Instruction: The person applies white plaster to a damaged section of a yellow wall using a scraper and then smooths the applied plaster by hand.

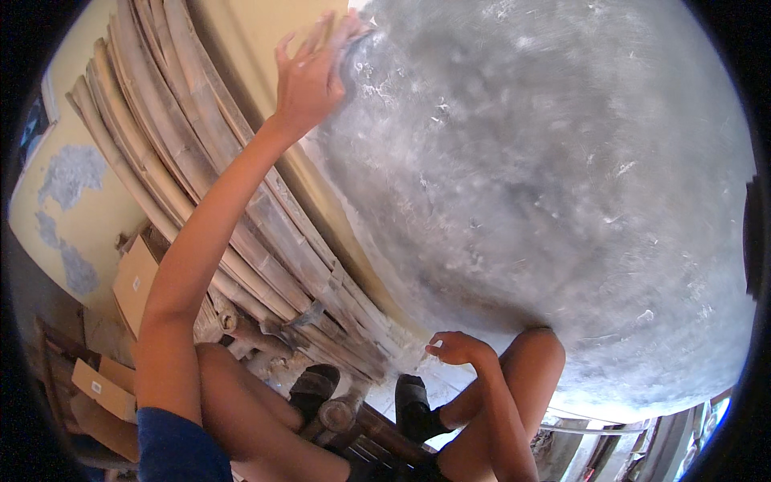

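A large rounded grey surface (514,161) with whitish scuffs fills the upper right. My left hand (312,76) is raised at its upper left edge, fingers blurred. A small dark grey patch shows by its fingertips; I cannot make out whether it is something held. Low down by my right knee, my right hand (464,349) hangs with loosely curled fingers and a gap beside the thumb. Nothing shows in it, and it looks apart from the grey surface.
Long split bamboo poles (189,136) lean against a cream wall (120,209) with peeled patches. Cardboard boxes (104,390) stand at lower left. My dark shoes (411,402) are near a bamboo pole end (336,414). Stacked boards (610,450) lie at lower right.
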The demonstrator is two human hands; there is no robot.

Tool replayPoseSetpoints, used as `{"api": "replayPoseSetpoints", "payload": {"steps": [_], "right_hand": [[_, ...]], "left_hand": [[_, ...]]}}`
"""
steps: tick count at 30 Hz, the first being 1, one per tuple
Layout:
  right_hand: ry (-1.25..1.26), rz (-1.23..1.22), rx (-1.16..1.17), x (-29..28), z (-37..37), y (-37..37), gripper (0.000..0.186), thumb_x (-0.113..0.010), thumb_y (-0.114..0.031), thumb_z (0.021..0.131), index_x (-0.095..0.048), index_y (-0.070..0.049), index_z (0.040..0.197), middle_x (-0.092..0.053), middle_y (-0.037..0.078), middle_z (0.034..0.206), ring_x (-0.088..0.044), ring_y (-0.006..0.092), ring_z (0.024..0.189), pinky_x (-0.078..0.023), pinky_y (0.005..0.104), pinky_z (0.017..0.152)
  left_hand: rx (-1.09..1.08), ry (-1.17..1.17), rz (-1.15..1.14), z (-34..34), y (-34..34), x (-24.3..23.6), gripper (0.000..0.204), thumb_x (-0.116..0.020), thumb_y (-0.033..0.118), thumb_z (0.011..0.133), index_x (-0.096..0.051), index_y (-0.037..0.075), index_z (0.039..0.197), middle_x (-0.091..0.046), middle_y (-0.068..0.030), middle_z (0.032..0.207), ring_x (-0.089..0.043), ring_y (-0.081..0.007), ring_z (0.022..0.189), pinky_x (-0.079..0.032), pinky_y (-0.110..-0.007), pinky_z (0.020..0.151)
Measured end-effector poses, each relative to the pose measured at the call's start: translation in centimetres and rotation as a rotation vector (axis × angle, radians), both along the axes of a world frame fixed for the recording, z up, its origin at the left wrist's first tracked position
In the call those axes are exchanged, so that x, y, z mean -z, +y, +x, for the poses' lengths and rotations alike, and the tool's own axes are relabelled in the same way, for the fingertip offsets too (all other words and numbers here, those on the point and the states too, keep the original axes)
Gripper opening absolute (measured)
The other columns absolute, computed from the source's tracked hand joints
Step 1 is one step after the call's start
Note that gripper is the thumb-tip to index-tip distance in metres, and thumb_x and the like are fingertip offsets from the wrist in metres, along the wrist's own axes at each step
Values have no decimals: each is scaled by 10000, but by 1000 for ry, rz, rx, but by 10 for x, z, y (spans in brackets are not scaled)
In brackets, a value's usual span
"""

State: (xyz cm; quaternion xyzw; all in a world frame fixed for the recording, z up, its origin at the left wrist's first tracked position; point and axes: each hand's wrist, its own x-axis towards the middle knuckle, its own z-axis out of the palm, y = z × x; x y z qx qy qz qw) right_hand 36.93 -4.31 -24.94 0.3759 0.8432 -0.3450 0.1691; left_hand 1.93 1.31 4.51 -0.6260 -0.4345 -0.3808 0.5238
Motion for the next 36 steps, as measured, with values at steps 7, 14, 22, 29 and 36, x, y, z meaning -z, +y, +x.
{"api": "replayPoseSetpoints", "payload": {"steps": [7,14,22,29,36], "right_hand": [[0,3,-26,5,-1,2,446,-474,-443,867,-564,-77,1106,-616,180,1012,-564,327,972,-432,387,839],[-42,-42,-4,4,1,2,501,-469,-480,859,-549,-59,1117,-584,199,1073,-534,348,1027,-414,411,881],[-8,3,-45,5,-3,0,450,-472,-450,871,-561,-70,1097,-630,165,967,-571,318,960,-433,377,827],[-13,-19,-12,9,-2,0,449,-474,-443,871,-558,-69,1103,-631,174,949,-583,326,920,-441,377,808],[26,33,-33,10,-5,-2,441,-484,-441,867,-562,-75,1100,-643,152,877,-595,313,868,-453,382,767]], "left_hand": [[149,69,-115,59,-13,17,712,-497,-66,672,-385,200,1323,-574,33,1192,-422,-211,1229,-236,-486,962],[-65,-67,18,4,-7,2,696,-508,-44,675,-383,172,1325,-544,25,1230,-434,-184,1218,-223,-469,968],[132,208,-51,60,-12,15,686,-530,-42,661,-421,184,1299,-566,79,1194,-465,-137,1176,-243,-453,918],[19,-71,43,1,-11,-21,569,-484,25,736,-394,19,1298,-541,-214,1164,-566,-354,994,-339,-472,937],[154,-79,45,43,2,11,517,-502,-16,695,-521,164,1179,-552,29,1227,-475,-130,1180,-213,-439,980]]}}
